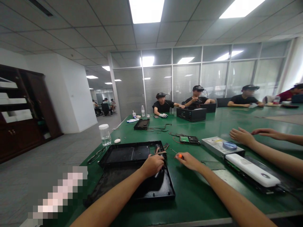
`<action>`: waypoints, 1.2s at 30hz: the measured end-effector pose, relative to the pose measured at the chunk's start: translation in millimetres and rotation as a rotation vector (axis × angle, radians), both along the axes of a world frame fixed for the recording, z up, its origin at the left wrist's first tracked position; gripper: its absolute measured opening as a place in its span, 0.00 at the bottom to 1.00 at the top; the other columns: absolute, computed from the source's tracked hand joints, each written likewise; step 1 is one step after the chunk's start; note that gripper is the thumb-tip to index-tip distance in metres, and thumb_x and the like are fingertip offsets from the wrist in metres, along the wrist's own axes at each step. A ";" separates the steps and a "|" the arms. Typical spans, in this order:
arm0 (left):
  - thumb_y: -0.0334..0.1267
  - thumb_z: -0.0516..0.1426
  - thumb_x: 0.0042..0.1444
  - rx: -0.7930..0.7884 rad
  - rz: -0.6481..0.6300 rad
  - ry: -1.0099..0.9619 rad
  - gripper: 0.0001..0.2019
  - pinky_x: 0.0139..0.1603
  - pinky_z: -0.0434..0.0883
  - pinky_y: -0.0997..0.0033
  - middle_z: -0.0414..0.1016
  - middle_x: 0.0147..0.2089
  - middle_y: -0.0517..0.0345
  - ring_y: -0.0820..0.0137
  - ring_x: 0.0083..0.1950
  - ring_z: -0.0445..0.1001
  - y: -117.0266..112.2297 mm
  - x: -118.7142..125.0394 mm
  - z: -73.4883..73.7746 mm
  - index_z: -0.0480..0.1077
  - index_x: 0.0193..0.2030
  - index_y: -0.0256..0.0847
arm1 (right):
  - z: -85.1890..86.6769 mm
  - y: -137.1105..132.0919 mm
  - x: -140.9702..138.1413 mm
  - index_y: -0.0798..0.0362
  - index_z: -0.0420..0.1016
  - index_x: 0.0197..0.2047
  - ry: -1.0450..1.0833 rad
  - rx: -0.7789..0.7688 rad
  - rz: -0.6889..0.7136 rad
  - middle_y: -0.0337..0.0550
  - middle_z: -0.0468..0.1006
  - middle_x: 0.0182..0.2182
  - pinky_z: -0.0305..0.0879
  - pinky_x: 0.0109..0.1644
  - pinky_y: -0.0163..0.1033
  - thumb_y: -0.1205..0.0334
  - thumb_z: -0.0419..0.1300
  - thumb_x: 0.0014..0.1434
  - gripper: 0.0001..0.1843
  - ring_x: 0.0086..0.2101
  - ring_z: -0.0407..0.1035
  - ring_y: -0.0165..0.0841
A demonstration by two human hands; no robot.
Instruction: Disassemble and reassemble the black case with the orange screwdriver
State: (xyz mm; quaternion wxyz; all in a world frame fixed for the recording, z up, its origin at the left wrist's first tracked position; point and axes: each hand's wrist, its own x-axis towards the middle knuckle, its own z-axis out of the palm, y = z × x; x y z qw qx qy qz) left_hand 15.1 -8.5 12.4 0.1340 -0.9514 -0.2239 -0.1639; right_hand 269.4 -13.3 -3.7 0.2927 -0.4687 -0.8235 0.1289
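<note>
An opened black plastic case (pixel 127 153) lies in front of me, its two halves joined or overlapping along the middle. My left hand (pixel 153 164) is over the case's right part, fingers closed beside a bundle of wires (pixel 161 151); what they pinch is hidden. Just right of the case, my right hand (pixel 189 161) grips a screwdriver (pixel 180 155) with an orange handle. Its thin shaft points up and left toward the wires, apart from the case.
Left of the case stand a clear jar (pixel 105 135) and dark-framed glasses (pixel 96 155). To the right are a metal box (pixel 217 145), a white device (pixel 253 170) and a co-worker's hand (pixel 241 136). A green circuit board (pixel 187 139) lies ahead; people sit across the green table (pixel 201 201).
</note>
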 end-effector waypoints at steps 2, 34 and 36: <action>0.30 0.48 0.56 0.005 -0.029 0.014 0.09 0.44 0.61 0.70 0.71 0.40 0.54 0.69 0.44 0.66 1.4 2.6 -1.5 0.69 0.34 0.37 | 0.8 -0.8 -0.6 0.54 0.70 0.29 0.004 -0.002 0.004 0.38 0.69 0.23 0.57 0.32 0.34 0.51 0.45 0.59 0.19 0.25 0.61 0.30; 0.31 0.51 0.55 -0.106 -0.051 -0.087 0.07 0.44 0.61 0.73 0.74 0.37 0.58 0.72 0.41 0.69 9.6 2.9 -9.9 0.71 0.33 0.39 | 12.8 3.5 5.8 0.54 0.61 0.44 0.753 -0.226 -0.027 0.35 0.69 0.22 0.49 0.14 0.30 0.47 0.48 0.54 0.21 0.14 0.57 0.24; 0.31 0.51 0.55 -0.092 -0.058 -0.062 0.08 0.43 0.60 0.74 0.74 0.36 0.58 0.73 0.41 0.68 7.9 2.5 -8.9 0.72 0.33 0.39 | 15.4 2.3 8.0 0.53 0.63 0.36 0.833 -0.163 -0.114 0.31 0.63 0.16 0.42 0.12 0.30 0.44 0.48 0.53 0.20 0.10 0.50 0.22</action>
